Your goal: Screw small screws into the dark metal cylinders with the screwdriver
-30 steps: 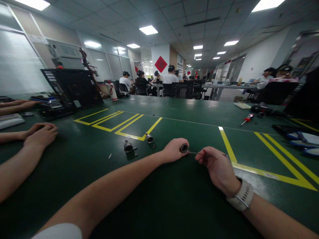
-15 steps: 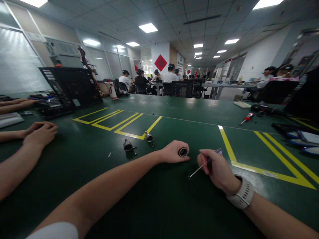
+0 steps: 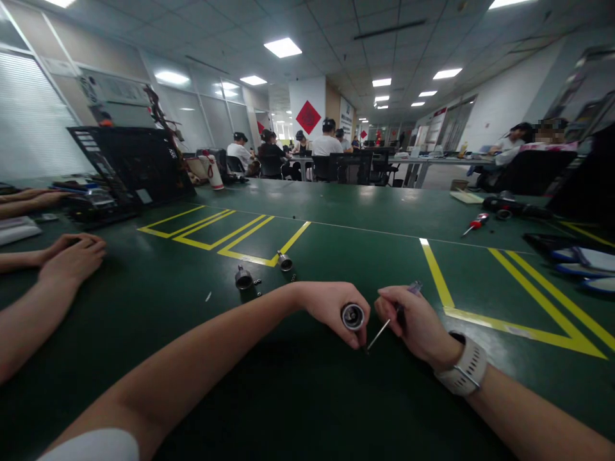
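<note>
My left hand is closed around a round metal socket-like part, its open end facing me. My right hand, with a pale watch strap at the wrist, grips a screwdriver with a clear handle and a thin shaft. The shaft slants down and left, its tip close to the fingertips of my left hand; whether they touch I cannot tell. Two similar metal parts, a nearer one and a farther one, lie on the table with small nuts beside them.
Another person's hands rest on the green table at left. Yellow tape marks outlines on it. A red-handled screwdriver lies at right, near blue-edged items. A black frame stands back left.
My left hand has come down and nearer with the metal part, its fingers now beside the screwdriver tip. My right hand keeps its grip, almost in place.
</note>
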### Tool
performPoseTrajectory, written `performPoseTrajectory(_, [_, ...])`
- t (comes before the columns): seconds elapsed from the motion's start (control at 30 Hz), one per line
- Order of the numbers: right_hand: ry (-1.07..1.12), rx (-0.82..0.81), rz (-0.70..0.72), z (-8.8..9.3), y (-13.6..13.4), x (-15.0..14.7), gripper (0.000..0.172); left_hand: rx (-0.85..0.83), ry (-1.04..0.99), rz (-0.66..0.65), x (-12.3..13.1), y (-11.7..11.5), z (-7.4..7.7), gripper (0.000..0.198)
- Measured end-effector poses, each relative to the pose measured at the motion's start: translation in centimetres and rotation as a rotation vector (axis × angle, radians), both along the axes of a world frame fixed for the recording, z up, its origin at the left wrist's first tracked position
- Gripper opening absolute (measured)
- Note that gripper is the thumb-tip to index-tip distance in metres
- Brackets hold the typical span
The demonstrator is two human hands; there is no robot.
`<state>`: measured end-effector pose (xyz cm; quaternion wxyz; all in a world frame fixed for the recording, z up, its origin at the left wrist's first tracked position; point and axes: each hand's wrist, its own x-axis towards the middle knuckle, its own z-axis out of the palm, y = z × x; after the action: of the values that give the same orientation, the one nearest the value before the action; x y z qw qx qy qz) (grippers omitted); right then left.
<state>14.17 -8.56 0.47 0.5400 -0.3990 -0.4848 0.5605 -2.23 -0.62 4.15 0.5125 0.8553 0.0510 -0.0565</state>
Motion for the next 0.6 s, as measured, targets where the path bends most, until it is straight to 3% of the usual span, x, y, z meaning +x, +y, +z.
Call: performPoseTrajectory(0.6, [-0.031, -0.023, 0.021, 0.6, -0.3, -0.3, 0.043, -0.042, 0.028, 0.079, 0.5, -1.2, 0.2, 0.021])
